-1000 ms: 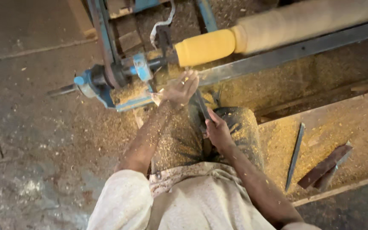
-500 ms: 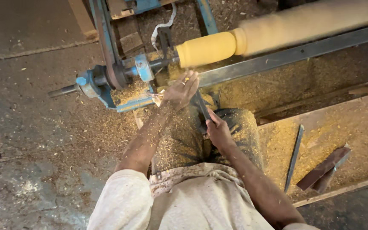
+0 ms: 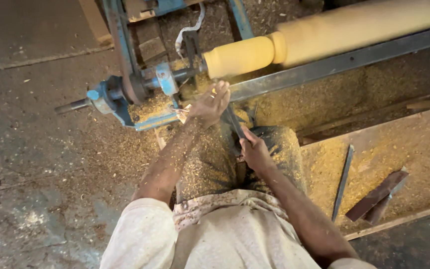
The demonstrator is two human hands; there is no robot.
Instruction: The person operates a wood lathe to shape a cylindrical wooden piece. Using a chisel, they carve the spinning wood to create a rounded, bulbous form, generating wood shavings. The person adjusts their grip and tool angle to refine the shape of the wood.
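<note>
A long pale wooden cylinder point(image 3: 334, 35) is blurred as it turns on a blue lathe point(image 3: 125, 94); its left end is a narrower yellow section point(image 3: 240, 56). My left hand point(image 3: 210, 103) rests near the steel tool rest point(image 3: 324, 67), pressing on the front of a dark turning chisel point(image 3: 235, 124). My right hand point(image 3: 255, 149) grips the chisel's handle lower down, above my sawdust-covered lap. The chisel's tip is hidden under my left hand, just below the yellow section.
Sawdust point(image 3: 354, 149) lies thick on the wooden board at my right. A long metal chisel point(image 3: 343, 182) and a brown flat tool point(image 3: 379, 195) lie on it. Grey concrete floor point(image 3: 31, 164) spreads to the left. A white cord point(image 3: 187, 31) hangs behind the lathe.
The view has shifted slightly. My hands and the chisel stay in nearly the same place at the yellow end of the turning wood.
</note>
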